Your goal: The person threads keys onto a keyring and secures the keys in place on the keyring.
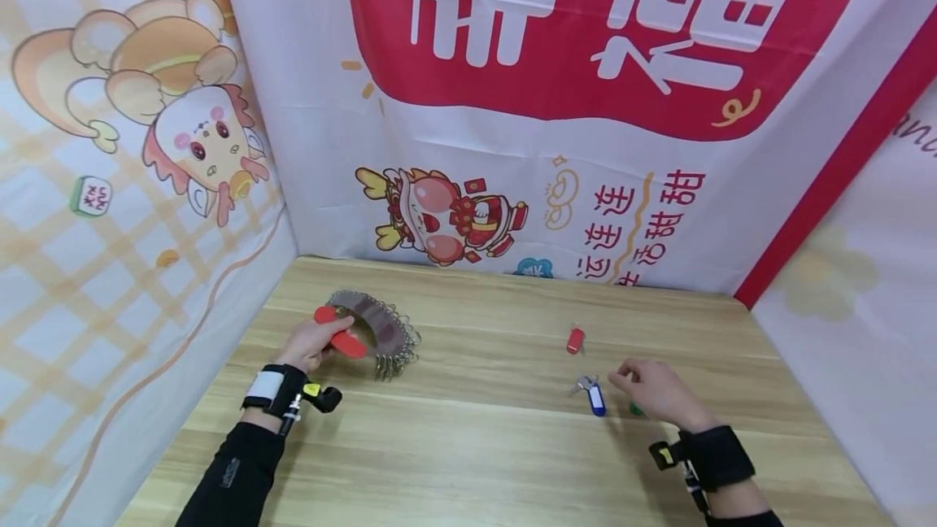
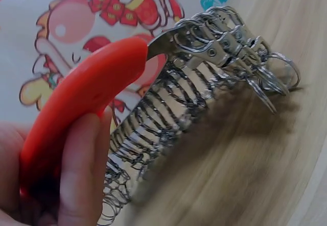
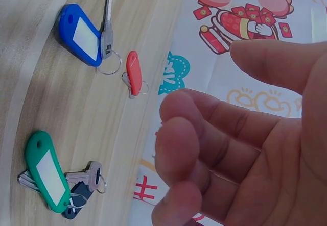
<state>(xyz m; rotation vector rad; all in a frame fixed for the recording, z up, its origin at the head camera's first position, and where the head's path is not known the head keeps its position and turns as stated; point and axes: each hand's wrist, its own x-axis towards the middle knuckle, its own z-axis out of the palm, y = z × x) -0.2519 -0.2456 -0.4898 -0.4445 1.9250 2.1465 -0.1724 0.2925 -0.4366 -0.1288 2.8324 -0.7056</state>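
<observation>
In the head view my left hand point(image 1: 306, 345) grips the red handle point(image 2: 87, 85) of a key carrier, a curved metal plate point(image 1: 384, 322) lined with many small clips and rings. The carrier tilts over the left side of the table. My right hand point(image 1: 662, 393) holds nothing, its fingers loosely bent above the table at the right. Near it lies a blue key tag point(image 1: 596, 399) with a key point(image 3: 107, 37) on a ring. A green key tag point(image 3: 47, 172), with keys beside it, is partly hidden by the hand in the head view. Farther back is a red key tag point(image 1: 575, 340).
The wooden table point(image 1: 468, 462) ends against a white printed cloth point(image 1: 505, 185) at the back. Cloth walls also stand at the left and right sides. A black band with a small camera is strapped on each wrist.
</observation>
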